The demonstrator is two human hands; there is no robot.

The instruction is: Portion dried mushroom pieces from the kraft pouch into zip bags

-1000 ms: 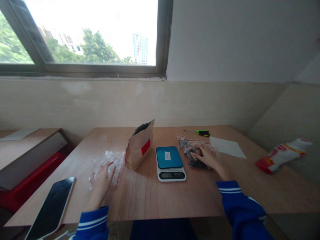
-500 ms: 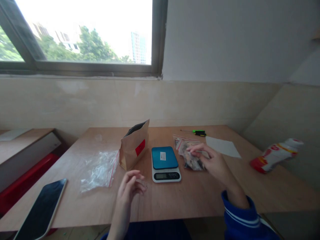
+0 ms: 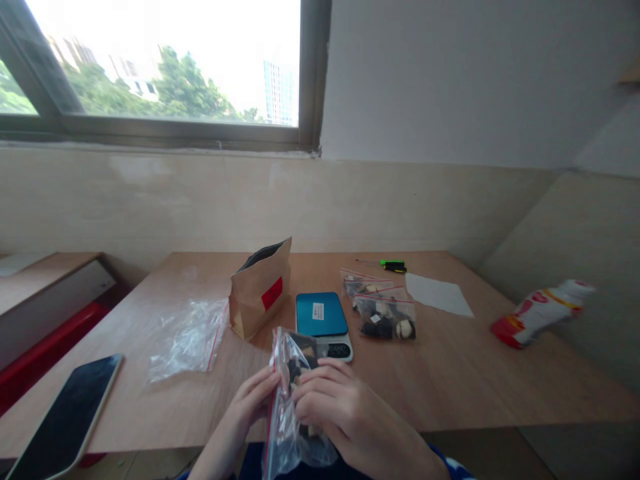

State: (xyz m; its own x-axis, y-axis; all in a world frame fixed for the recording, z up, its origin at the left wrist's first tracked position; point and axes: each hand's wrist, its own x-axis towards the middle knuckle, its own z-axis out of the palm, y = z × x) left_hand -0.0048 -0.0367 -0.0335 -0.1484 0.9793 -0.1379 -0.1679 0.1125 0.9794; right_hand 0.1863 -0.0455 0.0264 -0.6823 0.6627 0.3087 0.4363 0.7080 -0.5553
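Observation:
A clear zip bag (image 3: 293,427) with a red seal line and dark and pale dried pieces inside is held between my hands at the table's front edge. My left hand (image 3: 255,393) pinches its sealed side. My right hand (image 3: 337,407) grips the filled side, fingers curled over the plastic. Just behind the bag is a kitchen scale (image 3: 323,313) with a blue plate and white body, its display partly covered. Right of the scale lie several similar filled zip bags (image 3: 385,317). A brown paper pouch (image 3: 260,287) with a red label stands open-topped to the left.
Empty clear bags (image 3: 193,337) lie left of the pouch. A phone (image 3: 67,417) rests at the front left. Screwdrivers (image 3: 394,266) and a white paper sheet (image 3: 440,293) are at the back right. A red and white bottle (image 3: 543,313) is at the right.
My right hand has taken a filled zip bag from the pile and brought it left and toward me. My left hand has closed on its edge. The view has shifted slightly.

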